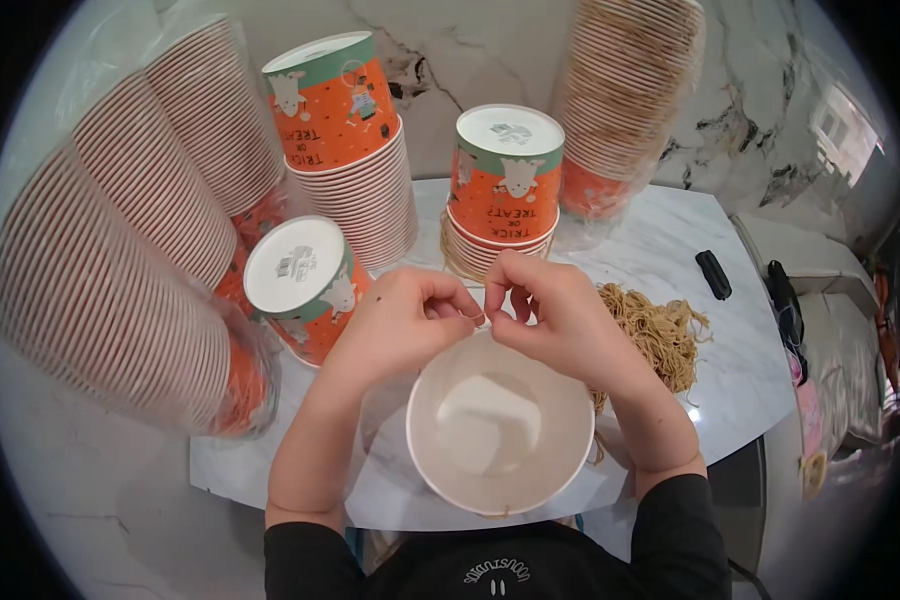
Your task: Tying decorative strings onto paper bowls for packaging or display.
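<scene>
A white-lined paper bucket (pixel 560 425) stands in front of me with its mouth up; nothing shows inside. Over its far rim my left hand (pixel 405 315) and my right hand (pixel 550 310) meet, thumbs and forefingers pinched together. Between the fingertips is a bit of thin string (pixel 482 319), mostly hidden by the fingers. A small piece of tan string also shows at the bucket's near rim. Beside my right forearm lies a tangled heap of tan strings (pixel 660 335), partly covered by that arm.
Upside-down orange-and-green paper buckets stand beyond my hands: a tall stack (pixel 355 200), a shorter stack (pixel 507 190) and a single bucket (pixel 305 285). Plastic-wrapped bucket stacks (pixel 120 290) lean at left; another wrapped stack (pixel 630 80) stands back right. A small black object (pixel 713 275) lies right on the marbled table (pixel 740 370).
</scene>
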Available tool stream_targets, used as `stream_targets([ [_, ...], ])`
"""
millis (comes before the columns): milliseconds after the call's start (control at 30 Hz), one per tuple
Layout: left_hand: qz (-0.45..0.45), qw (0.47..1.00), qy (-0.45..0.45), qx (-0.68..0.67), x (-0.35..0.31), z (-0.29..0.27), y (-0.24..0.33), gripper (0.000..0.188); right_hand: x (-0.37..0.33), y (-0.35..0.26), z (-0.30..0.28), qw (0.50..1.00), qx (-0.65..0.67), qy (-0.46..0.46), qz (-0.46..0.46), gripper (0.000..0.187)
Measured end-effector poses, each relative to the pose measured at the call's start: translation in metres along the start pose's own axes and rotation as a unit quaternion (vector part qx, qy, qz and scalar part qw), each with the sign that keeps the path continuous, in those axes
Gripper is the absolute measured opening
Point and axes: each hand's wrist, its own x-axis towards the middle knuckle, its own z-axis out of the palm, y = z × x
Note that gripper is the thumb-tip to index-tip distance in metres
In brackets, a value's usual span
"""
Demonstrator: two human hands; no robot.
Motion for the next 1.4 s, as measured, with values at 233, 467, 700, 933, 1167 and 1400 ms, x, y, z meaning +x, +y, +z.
stream_targets([
  [233,0.005,0.968,-0.078,-0.239,0.012,-0.007,-0.009,0.013,0.0,-0.002,0.007,0.994,-0.05,0.066,-0.07,0.014],
  [467,-0.026,0.96,-0.089,-0.263,0.011,-0.011,-0.008,0.01,-0.002,-0.008,0.007,0.996,-0.004,0.058,-0.066,0.014],
  [700,-0.026,0.964,-0.07,-0.256,0.016,-0.005,-0.011,0.007,0.002,0.004,0.009,0.999,0.016,0.019,-0.048,0.012],
  [933,-0.04,0.973,-0.029,-0.224,0.016,-0.003,-0.01,0.01,0.005,0.005,0.015,0.999,0.026,0.01,0.019,0.019],
  [1167,-0.04,0.97,-0.035,-0.235,0.015,-0.005,-0.011,0.008,0.006,0.008,0.017,0.996,0.066,0.02,0.056,0.013],
  [1400,-0.069,0.991,-0.11,0.01,-0.008,-0.024,0.017,0.019,0.006,0.012,0.016,0.997,0.062,0.009,0.037,0.013],
])
